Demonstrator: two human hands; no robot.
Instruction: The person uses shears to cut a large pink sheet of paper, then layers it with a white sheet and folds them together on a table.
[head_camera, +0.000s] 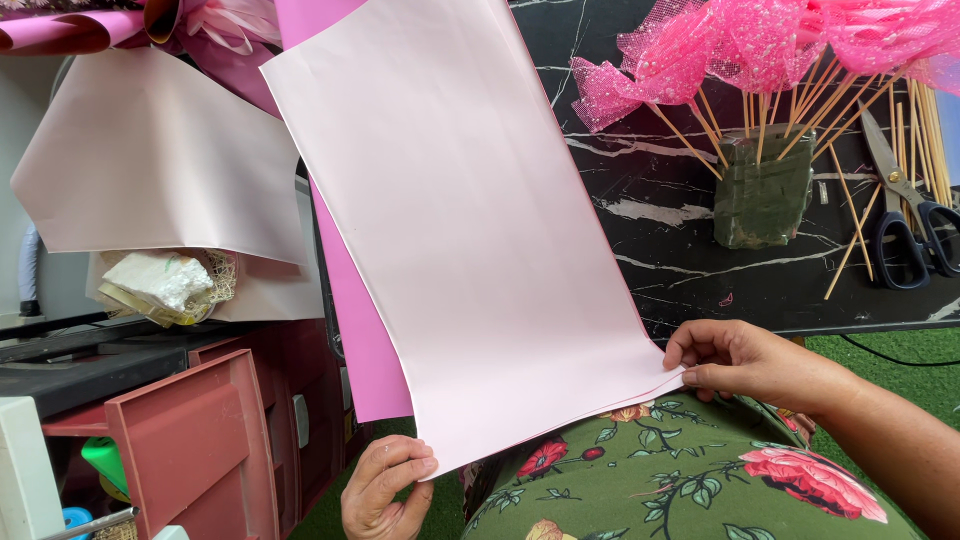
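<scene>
- The person is holding up a big pale pink sheet (470, 220) of wrapping paper, stretched out over their lap, which is covered in green fabric with red roses (680, 480).
- Left hand (385, 490) has its fingers curled closed, pinching the sheet's lower left corner.
- Right hand (740, 362) is pinched shut on the lower right corner, thumb and fingertips pressing the edge.
- A brighter pink layer (365, 340) peeks out behind the sheet along its left edge.
- Behind it sits a black marble-look table (660, 240) with a green foam block (765, 190) stuck full of wooden skewers topped with hot pink mesh tufts (760, 40).
- Black-handled scissors (905, 215) lie on the table, just right of the block.
- Off to the left: another pale pink sheet (150, 160) draped over stuff, and a reddish-brown plastic drawer unit (200, 440) with a drawer hanging open.
</scene>
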